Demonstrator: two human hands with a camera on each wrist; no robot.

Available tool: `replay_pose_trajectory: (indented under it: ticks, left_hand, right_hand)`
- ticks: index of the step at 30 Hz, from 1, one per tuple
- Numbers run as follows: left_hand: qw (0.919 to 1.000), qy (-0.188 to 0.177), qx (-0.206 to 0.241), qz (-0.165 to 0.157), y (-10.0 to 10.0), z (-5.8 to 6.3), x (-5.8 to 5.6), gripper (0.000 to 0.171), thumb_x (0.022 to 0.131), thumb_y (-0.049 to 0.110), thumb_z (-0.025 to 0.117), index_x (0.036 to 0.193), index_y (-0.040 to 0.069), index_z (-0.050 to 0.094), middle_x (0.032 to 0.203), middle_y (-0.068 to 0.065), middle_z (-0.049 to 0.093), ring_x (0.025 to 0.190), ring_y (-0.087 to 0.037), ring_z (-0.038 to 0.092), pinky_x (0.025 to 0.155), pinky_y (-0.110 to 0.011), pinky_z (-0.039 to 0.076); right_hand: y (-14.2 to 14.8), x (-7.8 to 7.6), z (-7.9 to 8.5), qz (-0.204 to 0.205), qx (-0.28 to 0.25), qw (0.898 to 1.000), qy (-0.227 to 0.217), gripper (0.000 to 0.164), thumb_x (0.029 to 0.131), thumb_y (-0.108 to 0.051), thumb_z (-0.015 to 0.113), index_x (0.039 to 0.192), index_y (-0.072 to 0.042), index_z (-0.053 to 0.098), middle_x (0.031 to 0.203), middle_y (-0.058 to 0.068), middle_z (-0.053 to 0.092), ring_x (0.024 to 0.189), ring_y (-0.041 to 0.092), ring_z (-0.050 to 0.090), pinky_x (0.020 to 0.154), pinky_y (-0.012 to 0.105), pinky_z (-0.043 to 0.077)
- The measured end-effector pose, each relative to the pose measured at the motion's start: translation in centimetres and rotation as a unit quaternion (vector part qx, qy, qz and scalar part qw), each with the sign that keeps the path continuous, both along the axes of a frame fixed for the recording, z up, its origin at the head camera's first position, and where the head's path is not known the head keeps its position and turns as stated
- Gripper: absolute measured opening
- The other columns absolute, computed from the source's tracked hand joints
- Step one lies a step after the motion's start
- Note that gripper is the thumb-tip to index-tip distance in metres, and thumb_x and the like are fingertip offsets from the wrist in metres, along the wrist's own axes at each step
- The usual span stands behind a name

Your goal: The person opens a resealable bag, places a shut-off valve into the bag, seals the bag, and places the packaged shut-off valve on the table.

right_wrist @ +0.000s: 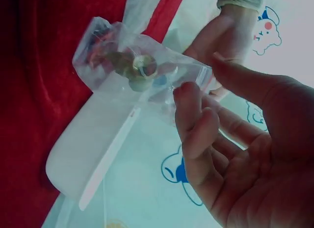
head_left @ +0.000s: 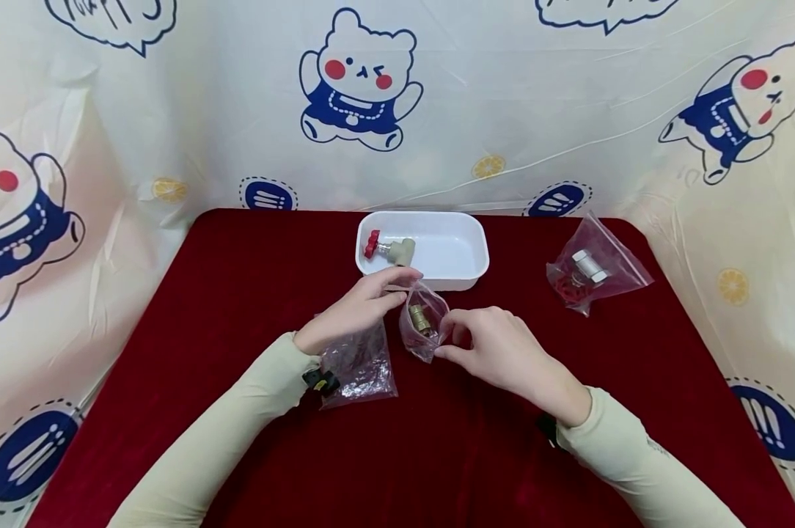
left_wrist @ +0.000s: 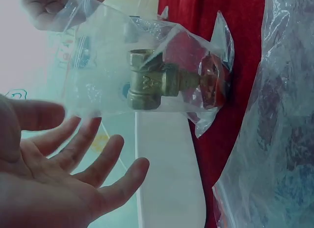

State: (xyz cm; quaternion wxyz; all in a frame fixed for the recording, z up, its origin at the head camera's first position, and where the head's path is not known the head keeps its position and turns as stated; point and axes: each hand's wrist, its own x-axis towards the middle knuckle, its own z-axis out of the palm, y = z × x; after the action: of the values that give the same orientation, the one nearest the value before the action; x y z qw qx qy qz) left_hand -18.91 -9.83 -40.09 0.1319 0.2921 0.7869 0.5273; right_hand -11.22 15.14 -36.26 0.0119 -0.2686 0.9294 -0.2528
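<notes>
A clear bag [head_left: 408, 342] is held open between the two hands, with a brass valve [head_left: 420, 320] lying inside it, between the fingers of both; the valve's red handle is seen at the bag's bottom in the left wrist view. The bag's rim is pinched between the thumb and index finger of the right hand [head_left: 503, 348]. The fingers of the left hand [head_left: 358, 306] are held loosely spread at the opposite edge; whether the rim is gripped there cannot be told. Beyond the left fingers, a white tray [head_left: 453, 283] is set on the tabletop [head_left: 503, 462], and a red-handled pale valve [head_left: 402, 251] is held in it. A flat plastic bag [head_left: 367, 370] is partly covered by the left wrist. Beyond and to the right of the right fingers, a bagged metal fitting [head_left: 589, 266] is laid.
</notes>
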Motion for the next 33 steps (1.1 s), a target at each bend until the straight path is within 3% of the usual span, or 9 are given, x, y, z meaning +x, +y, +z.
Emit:
replay_pose_trajectory:
  ticks: [4, 8, 13, 18, 23, 28, 33]
  left_hand:
    - [0.9997, 0.018, -0.018, 0.002, 0.2, -0.1, 0.0, 0.036, 0.106, 0.002, 0.056, 0.141, -0.003, 0.061, 0.141, -0.017, 0.061, 0.134, -0.032, 0.056, 0.108, -0.051, 0.047]
    - [0.9996, 0.018, -0.018, 0.008, 0.2, -0.1, 0.0, 0.027, 0.107, 0.005, 0.057, 0.132, 0.0, 0.065, 0.135, -0.014, 0.064, 0.129, -0.032, 0.06, 0.104, -0.05, 0.05]
    - [0.9997, 0.024, -0.009, 0.001, 0.2, 0.2, -0.1, 0.019, 0.106, 0.004, 0.059, 0.122, 0.002, 0.068, 0.126, -0.01, 0.066, 0.123, -0.029, 0.063, 0.102, -0.049, 0.052]
    - [0.9996, 0.026, -0.009, 0.001, 0.2, 0.2, -0.3, 0.013, 0.106, 0.005, 0.06, 0.115, 0.003, 0.069, 0.119, -0.008, 0.068, 0.119, -0.025, 0.063, 0.1, -0.047, 0.052]
    - [0.9996, 0.024, -0.008, 0.013, 0.3, 0.1, -0.4, 0.011, 0.106, 0.006, 0.061, 0.112, 0.004, 0.071, 0.114, -0.007, 0.069, 0.115, -0.024, 0.065, 0.101, -0.048, 0.053]
    - [0.999, 0.021, 0.003, 0.039, 0.3, 0.2, -0.2, 0.01, 0.107, 0.009, 0.063, 0.111, 0.005, 0.071, 0.108, -0.006, 0.07, 0.109, -0.022, 0.068, 0.101, -0.047, 0.054]
    - [0.997, 0.038, 0.005, 0.068, 0.2, 0.5, 0.4, 0.009, 0.106, 0.009, 0.065, 0.108, 0.006, 0.073, 0.103, -0.004, 0.072, 0.096, -0.023, 0.069, 0.085, -0.04, 0.058]
  right_hand:
    - [-0.1, 0.1, -0.8, 0.013, -0.031, 0.999, 0.012, 0.016, 0.09, -0.016, 0.086, 0.105, -0.015, 0.079, 0.089, -0.008, 0.074, 0.07, 0.006, 0.063, 0.06, 0.029, 0.052]
    - [-0.1, 0.4, -1.5, 0.018, -0.066, 0.998, 0.012, 0.018, 0.09, -0.014, 0.086, 0.107, -0.013, 0.079, 0.096, -0.006, 0.075, 0.07, 0.003, 0.065, 0.063, 0.026, 0.054]
    - [-0.1, 0.8, -2.0, 0.022, -0.069, 0.997, 0.027, 0.029, 0.085, -0.022, 0.092, 0.108, -0.013, 0.078, 0.097, -0.005, 0.074, 0.07, 0.008, 0.066, 0.062, 0.025, 0.052]
    - [-0.2, 1.0, -2.0, 0.024, -0.082, 0.995, 0.043, 0.018, 0.089, -0.015, 0.087, 0.105, -0.014, 0.079, 0.094, -0.007, 0.073, 0.07, 0.003, 0.063, 0.062, 0.025, 0.053]
    - [0.1, 1.0, -1.7, 0.015, -0.094, 0.993, 0.069, 0.012, 0.09, -0.007, 0.083, 0.099, -0.014, 0.08, 0.092, -0.008, 0.074, 0.071, 0.003, 0.062, 0.063, 0.027, 0.054]
    - [0.8, 0.7, -1.2, 0.003, -0.108, 0.992, 0.067, 0.009, 0.092, -0.006, 0.081, 0.095, -0.015, 0.077, 0.091, -0.009, 0.073, 0.07, 0.004, 0.063, 0.062, 0.028, 0.054]
    - [1.8, 0.1, -0.7, -0.009, -0.127, 0.99, 0.065, 0.01, 0.092, -0.004, 0.08, 0.094, -0.012, 0.077, 0.09, -0.005, 0.073, 0.069, 0.008, 0.062, 0.061, 0.028, 0.054]
